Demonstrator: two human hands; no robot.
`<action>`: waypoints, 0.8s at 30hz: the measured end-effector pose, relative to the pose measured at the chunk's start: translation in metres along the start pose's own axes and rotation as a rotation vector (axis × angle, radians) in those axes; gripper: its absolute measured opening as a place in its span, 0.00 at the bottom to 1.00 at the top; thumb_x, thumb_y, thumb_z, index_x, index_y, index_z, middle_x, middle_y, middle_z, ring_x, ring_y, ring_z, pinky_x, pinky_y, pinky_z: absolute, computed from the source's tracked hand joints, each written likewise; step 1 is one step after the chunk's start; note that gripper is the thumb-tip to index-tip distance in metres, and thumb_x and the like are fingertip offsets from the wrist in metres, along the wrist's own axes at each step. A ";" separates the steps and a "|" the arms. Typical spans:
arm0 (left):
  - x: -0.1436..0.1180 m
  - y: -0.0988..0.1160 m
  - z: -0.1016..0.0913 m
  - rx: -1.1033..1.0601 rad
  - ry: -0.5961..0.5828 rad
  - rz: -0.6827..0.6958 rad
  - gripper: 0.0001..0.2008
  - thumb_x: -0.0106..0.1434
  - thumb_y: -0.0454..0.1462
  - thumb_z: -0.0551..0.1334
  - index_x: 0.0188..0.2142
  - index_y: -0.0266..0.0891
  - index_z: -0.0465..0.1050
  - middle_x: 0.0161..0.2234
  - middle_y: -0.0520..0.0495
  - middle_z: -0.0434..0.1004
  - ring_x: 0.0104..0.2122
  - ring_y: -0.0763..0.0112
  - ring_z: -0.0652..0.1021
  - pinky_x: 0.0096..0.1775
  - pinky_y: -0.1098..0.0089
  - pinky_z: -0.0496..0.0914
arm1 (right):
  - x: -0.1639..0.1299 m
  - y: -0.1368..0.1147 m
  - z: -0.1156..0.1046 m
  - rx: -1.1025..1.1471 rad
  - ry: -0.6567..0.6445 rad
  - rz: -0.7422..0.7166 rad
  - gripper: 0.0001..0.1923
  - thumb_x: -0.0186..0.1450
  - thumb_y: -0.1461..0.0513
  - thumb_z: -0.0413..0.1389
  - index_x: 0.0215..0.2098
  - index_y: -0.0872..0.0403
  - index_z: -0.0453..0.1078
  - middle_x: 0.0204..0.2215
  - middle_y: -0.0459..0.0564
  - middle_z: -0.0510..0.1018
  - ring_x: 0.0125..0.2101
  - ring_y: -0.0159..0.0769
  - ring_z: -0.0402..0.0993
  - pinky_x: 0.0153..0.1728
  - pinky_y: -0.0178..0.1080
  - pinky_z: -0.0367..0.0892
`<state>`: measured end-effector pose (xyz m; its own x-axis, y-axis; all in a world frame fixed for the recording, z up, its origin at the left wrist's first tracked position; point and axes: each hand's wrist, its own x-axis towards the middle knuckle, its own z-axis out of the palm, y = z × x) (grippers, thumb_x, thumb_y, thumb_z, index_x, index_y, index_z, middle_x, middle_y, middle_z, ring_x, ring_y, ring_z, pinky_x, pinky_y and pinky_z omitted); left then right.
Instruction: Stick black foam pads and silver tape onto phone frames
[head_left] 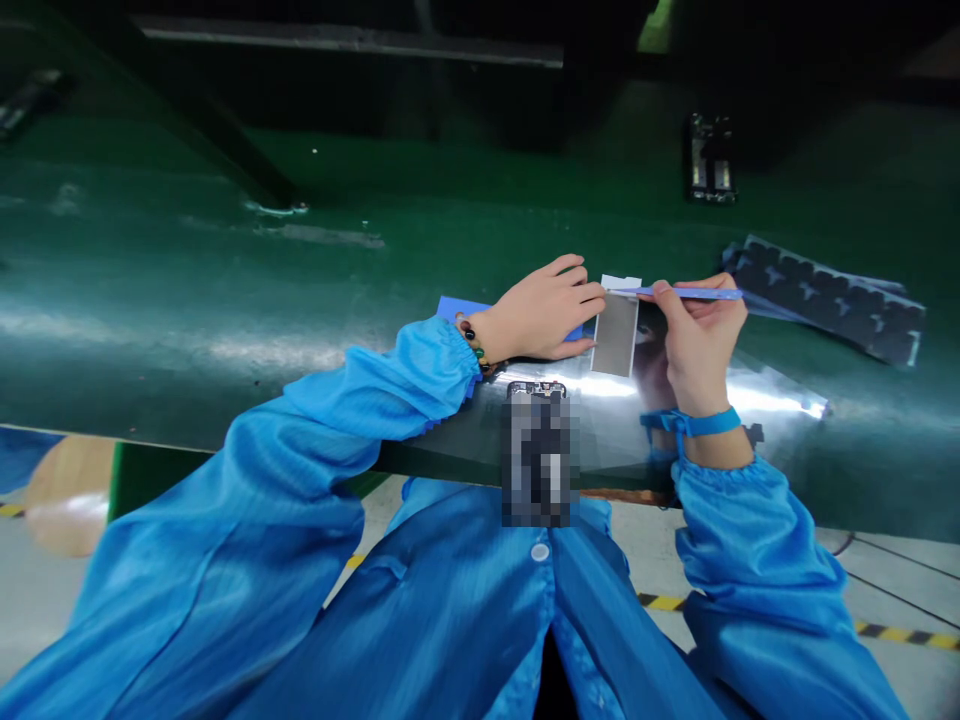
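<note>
the left hand [544, 315] pinches the upper left edge of a small grey sheet [615, 335] between thumb and fingertips, holding it tilted up off the green bench [187, 280], while the heel of the hand rests on a blue pad [459, 306] lying flat there. the right hand [697, 335] has its grip clenched around a thin blue tool [690, 293], held level with its tip at the white tab [621, 283] on the sheet's top edge. the sheet hangs between the two hands, above the shiny strip of bench nearest the person. the likely trouble is a slip: the tool tip looks only just on the tab, so it could skid off and crease or scratch the sheet, and the left pinch covers so little of the edge that the sheet might twist or drop onto the bench. to the right a dark tray [825, 298] of small moulded pockets lies on the bench; whether its pockets hold anything is too dark to tell. farther back sits a small dark device [710, 160], well apart from both hands. a blue wrist strap [701, 423] circles the right wrist and a bead bracelet [474, 345] the left.
</note>
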<state>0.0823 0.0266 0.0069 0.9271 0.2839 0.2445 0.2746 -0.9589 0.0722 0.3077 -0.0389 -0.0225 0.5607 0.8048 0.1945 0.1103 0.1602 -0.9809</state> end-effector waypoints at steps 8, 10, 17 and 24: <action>-0.047 0.024 -0.035 -0.073 0.048 -0.097 0.17 0.79 0.42 0.59 0.59 0.38 0.77 0.60 0.40 0.81 0.60 0.55 0.78 0.74 0.46 0.60 | -0.102 -0.064 -0.037 0.047 -0.001 0.067 0.21 0.59 0.61 0.76 0.31 0.48 0.65 0.30 0.43 0.82 0.38 0.40 0.85 0.53 0.50 0.80; -0.084 0.051 -0.052 -0.168 0.078 -0.095 0.11 0.79 0.41 0.59 0.52 0.41 0.79 0.53 0.44 0.84 0.54 0.61 0.81 0.72 0.49 0.64 | -0.159 -0.080 -0.048 -0.001 -0.084 0.162 0.20 0.61 0.61 0.75 0.31 0.48 0.66 0.32 0.43 0.84 0.40 0.41 0.86 0.54 0.52 0.80; -0.177 0.143 -0.048 -0.408 0.050 0.078 0.05 0.74 0.42 0.68 0.42 0.46 0.83 0.48 0.49 0.87 0.52 0.67 0.84 0.68 0.59 0.76 | -0.269 -0.075 -0.056 -0.111 -0.239 0.275 0.16 0.60 0.57 0.73 0.28 0.44 0.69 0.33 0.45 0.85 0.37 0.51 0.85 0.58 0.69 0.77; -0.185 0.159 -0.024 -0.312 0.126 0.031 0.08 0.76 0.34 0.64 0.42 0.47 0.83 0.48 0.52 0.88 0.51 0.70 0.85 0.68 0.59 0.76 | -0.276 -0.068 -0.052 -0.114 -0.212 0.283 0.16 0.59 0.58 0.73 0.29 0.45 0.69 0.33 0.44 0.85 0.39 0.51 0.85 0.63 0.70 0.70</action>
<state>-0.0514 -0.1788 -0.0036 0.8899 0.2710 0.3670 0.1375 -0.9264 0.3506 0.1883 -0.3021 -0.0097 0.4006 0.9108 -0.1002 0.0731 -0.1408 -0.9873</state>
